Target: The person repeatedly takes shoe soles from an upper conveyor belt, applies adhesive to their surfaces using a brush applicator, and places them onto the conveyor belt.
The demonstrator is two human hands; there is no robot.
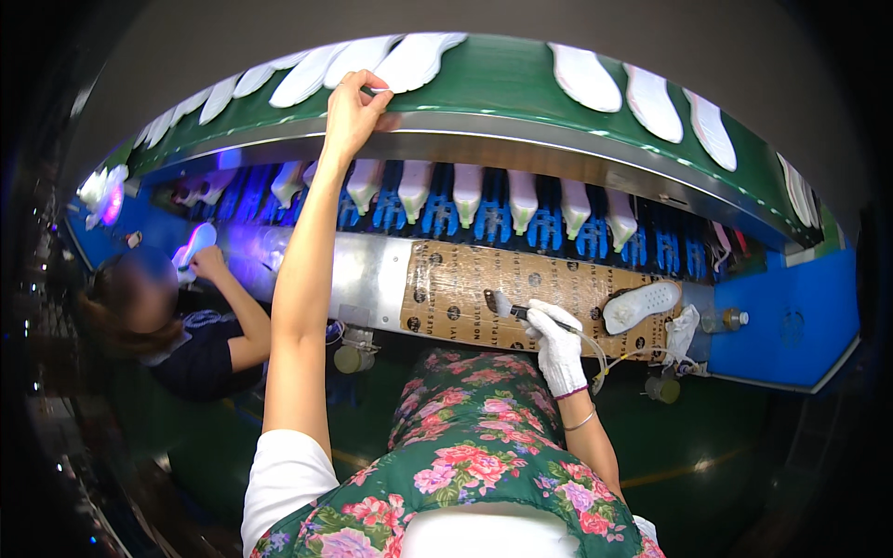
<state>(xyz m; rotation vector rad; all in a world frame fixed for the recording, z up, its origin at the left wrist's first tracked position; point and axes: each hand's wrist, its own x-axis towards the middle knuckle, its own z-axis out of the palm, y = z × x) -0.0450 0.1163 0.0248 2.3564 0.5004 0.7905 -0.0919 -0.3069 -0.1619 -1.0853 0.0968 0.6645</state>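
My bare left hand (352, 113) reaches up to the green conveyor belt (498, 79). Its thumb and fingers pinch the near end of a white shoe sole (419, 61) that lies there beside other soles. In a white glove, my right hand (558, 346) grips a glue brush (505, 305) with a dark handle and pale bristles, held over the cardboard-covered bench (446, 284). A thin clear tube (602, 365) runs near the glove. To the right of that hand, a white sole (642, 307) with a dotted surface rests on the cardboard.
Under the belt, pale shoe-shaped parts (468, 193) hang along a row of blue holders (493, 219). More soles (586, 78) lie along the belt. A crumpled white cloth (682, 333) and a clear bottle (724, 320) stand at right. A co-worker (200, 344) sits at left, holding a sole.
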